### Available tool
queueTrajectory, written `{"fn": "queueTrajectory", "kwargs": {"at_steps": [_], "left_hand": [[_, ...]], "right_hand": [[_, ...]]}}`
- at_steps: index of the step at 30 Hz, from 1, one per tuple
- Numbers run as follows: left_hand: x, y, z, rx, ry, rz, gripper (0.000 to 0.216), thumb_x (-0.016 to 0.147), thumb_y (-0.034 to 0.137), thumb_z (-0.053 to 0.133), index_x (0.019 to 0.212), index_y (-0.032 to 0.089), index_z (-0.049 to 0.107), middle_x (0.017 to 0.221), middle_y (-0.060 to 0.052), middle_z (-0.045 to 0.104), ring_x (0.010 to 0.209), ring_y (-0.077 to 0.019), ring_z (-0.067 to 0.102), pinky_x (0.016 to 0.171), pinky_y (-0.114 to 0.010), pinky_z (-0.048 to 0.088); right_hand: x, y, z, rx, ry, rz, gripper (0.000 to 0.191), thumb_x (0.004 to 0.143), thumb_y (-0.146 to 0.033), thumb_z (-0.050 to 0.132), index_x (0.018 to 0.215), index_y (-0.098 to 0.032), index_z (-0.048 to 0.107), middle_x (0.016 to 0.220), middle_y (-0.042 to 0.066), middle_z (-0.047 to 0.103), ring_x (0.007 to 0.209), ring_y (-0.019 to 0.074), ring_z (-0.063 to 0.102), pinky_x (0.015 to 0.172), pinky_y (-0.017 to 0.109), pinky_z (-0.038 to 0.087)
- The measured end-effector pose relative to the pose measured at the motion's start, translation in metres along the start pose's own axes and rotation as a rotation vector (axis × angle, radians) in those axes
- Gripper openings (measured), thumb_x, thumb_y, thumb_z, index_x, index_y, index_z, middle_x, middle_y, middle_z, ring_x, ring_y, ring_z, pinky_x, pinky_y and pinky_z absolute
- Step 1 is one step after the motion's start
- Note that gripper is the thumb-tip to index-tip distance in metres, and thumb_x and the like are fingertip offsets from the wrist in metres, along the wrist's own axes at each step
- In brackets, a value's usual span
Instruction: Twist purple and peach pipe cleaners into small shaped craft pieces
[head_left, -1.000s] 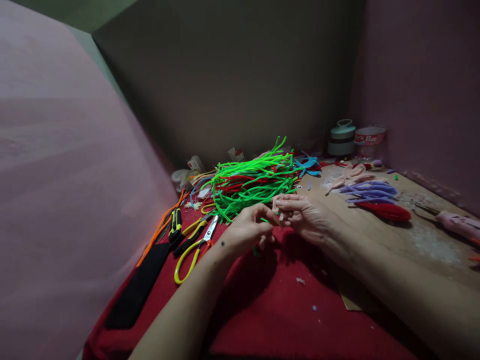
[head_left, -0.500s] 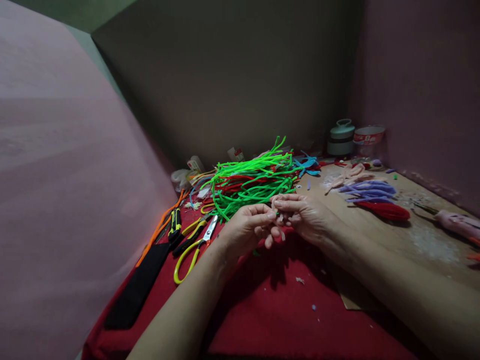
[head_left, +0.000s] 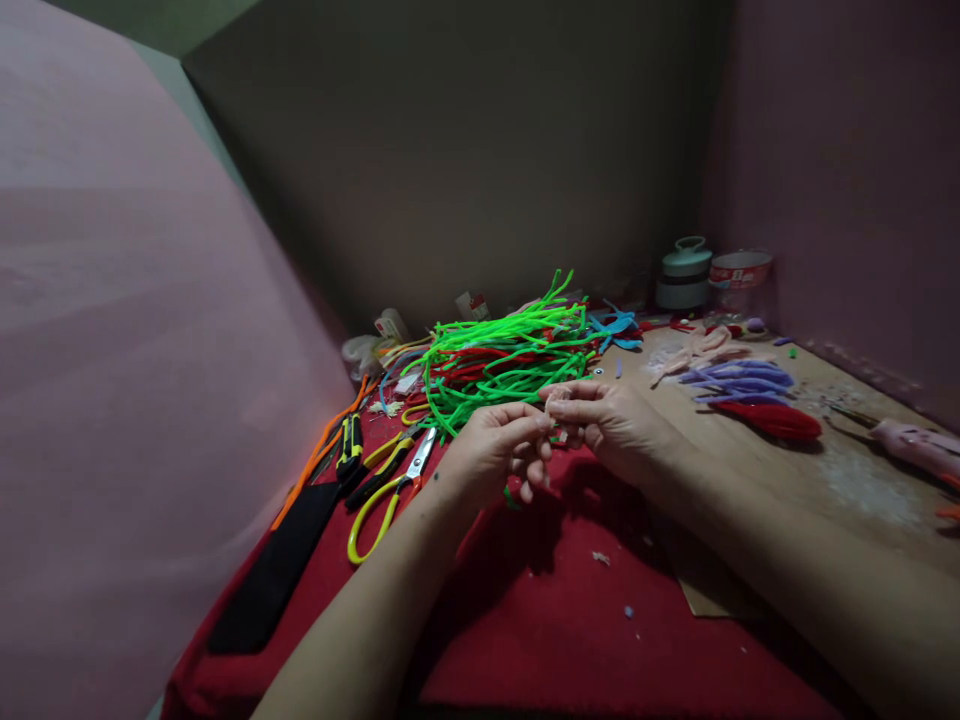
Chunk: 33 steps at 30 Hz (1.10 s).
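Observation:
My left hand (head_left: 496, 448) and my right hand (head_left: 615, 420) meet fingertip to fingertip above the red cloth (head_left: 540, 610). Between them is a small pale pink chenille piece (head_left: 557, 398), mostly hidden by the fingers. My right thumb and forefinger pinch it from the right. The left thumb and forefinger are pressed together at its lower left side, with the other left fingers loosely curled beneath. Just behind the hands lies a heap of green pipe cleaners (head_left: 510, 385), with red ones among them.
Left of my forearm lie yellow-handled scissors (head_left: 375, 515), pliers (head_left: 386, 470), a cutter knife (head_left: 349, 445) and a black strip (head_left: 274, 575). On the board (head_left: 847, 465) at right are purple stems (head_left: 739, 380), a red bundle (head_left: 780, 420) and a pink glue gun (head_left: 915, 445).
My left fingers have shifted slightly left and curled in. A pale strand that hung below the fingertips no longer shows. My right hand keeps its pinch almost in place.

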<state>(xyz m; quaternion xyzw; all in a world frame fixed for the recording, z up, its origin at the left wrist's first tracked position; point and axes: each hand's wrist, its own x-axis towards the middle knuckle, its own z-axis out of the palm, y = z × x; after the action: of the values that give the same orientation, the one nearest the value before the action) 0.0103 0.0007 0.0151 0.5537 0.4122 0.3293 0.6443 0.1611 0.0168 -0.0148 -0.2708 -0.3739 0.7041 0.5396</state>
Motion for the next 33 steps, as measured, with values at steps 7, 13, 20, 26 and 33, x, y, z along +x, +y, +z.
{"fn": "queueTrajectory", "kwargs": {"at_steps": [7, 13, 20, 26, 33], "left_hand": [[-0.002, 0.001, 0.015, 0.093, 0.211, 0.154, 0.018, 0.075, 0.031, 0.055, 0.069, 0.014, 0.051, 0.052, 0.002, 0.052, 0.036, -0.0095, 0.05, 0.03, -0.018, 0.039], [-0.001, 0.0, 0.016, 0.118, 0.242, 0.169, 0.024, 0.073, 0.036, 0.057, 0.068, 0.014, 0.05, 0.052, 0.001, 0.053, 0.035, -0.009, 0.048, 0.03, -0.019, 0.039], [0.0, 0.003, 0.01, 0.222, 0.326, 0.223, 0.018, 0.077, 0.03, 0.053, 0.068, 0.014, 0.049, 0.044, 0.003, 0.05, 0.034, -0.0092, 0.047, 0.032, -0.019, 0.039], [-0.002, 0.006, 0.013, 0.279, 0.301, 0.198, 0.017, 0.078, 0.029, 0.052, 0.07, 0.014, 0.049, 0.044, 0.004, 0.051, 0.034, -0.0086, 0.047, 0.033, -0.019, 0.04], [0.0, 0.003, 0.012, 0.302, 0.321, 0.21, 0.013, 0.078, 0.025, 0.051, 0.07, 0.014, 0.049, 0.044, 0.004, 0.052, 0.035, -0.0081, 0.049, 0.035, -0.018, 0.041]], "right_hand": [[-0.001, -0.002, 0.001, -0.09, 0.025, -0.026, 0.029, 0.054, -0.02, 0.075, 0.08, -0.015, 0.065, 0.065, -0.002, 0.057, 0.051, 0.0081, 0.05, 0.049, 0.024, 0.039], [-0.001, -0.002, 0.001, -0.083, -0.001, -0.036, 0.027, 0.056, -0.024, 0.074, 0.08, -0.014, 0.064, 0.066, 0.0, 0.058, 0.052, 0.0084, 0.05, 0.049, 0.024, 0.038], [0.0, 0.001, -0.003, -0.155, -0.068, 0.075, 0.019, 0.059, -0.026, 0.072, 0.062, -0.011, 0.061, 0.055, -0.001, 0.056, 0.045, 0.0056, 0.045, 0.046, 0.022, 0.035], [-0.001, 0.003, -0.001, -0.078, -0.064, 0.124, 0.02, 0.062, -0.027, 0.071, 0.068, -0.012, 0.058, 0.062, 0.002, 0.061, 0.046, 0.0072, 0.05, 0.044, 0.021, 0.037], [-0.003, -0.001, 0.008, -0.006, 0.047, 0.02, 0.017, 0.059, -0.021, 0.071, 0.061, -0.014, 0.055, 0.059, 0.003, 0.062, 0.047, 0.0092, 0.053, 0.044, 0.022, 0.043]]}}
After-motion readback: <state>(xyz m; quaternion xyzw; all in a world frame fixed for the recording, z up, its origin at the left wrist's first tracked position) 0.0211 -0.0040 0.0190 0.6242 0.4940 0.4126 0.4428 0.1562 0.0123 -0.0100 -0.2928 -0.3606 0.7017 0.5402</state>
